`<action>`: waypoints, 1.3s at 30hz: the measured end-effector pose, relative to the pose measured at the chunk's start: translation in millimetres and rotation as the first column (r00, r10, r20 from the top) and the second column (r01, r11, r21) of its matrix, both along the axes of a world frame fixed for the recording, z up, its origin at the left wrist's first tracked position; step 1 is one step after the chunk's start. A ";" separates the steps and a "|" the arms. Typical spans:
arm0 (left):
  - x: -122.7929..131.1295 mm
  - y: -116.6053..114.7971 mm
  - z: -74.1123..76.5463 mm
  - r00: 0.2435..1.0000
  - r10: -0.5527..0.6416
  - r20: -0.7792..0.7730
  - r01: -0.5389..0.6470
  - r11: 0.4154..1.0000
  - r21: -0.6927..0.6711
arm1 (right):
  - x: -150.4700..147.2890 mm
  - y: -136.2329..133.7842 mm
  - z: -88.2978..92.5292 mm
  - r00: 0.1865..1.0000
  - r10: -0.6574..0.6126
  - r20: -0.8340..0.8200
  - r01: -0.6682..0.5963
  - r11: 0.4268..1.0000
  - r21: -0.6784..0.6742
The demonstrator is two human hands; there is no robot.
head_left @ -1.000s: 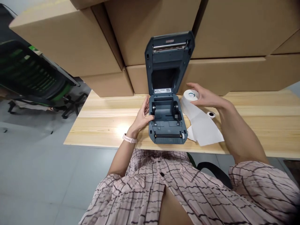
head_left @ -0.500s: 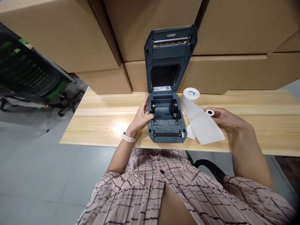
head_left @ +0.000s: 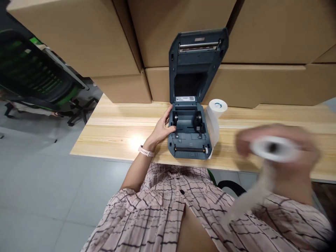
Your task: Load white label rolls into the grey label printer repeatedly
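Note:
A dark grey label printer stands on the wooden table with its lid raised and its roll bay showing bare between two black holders. My left hand grips the printer's left edge, thumb over the rim. Off to the right, my right hand, smeared by motion, is closed around a small white paper roll with a dark core. A loose strip of paper trails down from that roll. Beside the printer's right side stands a larger white roll, its unwound end running toward the front edge.
Cardboard boxes form a wall behind the wooden table. A black and green office chair is on the floor at left. Part of another person shows low beside it. The table's front edge lies close to my body.
My right hand has lifted the small paper roll off the table and brought it right and nearer, its strip swinging along. My left hand stays on the printer. The view has shifted slightly.

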State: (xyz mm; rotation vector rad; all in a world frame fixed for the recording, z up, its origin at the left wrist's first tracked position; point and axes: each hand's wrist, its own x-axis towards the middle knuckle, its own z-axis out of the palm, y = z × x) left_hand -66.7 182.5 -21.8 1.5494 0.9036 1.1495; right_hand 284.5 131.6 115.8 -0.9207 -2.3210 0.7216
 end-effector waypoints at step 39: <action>4.3 -7.5 6.3 0.996 0.055 -0.077 -0.054 0.998 0.021 | -103.0 -35.6 -71.9 0.986 -0.131 0.107 0.068 0.886 0.458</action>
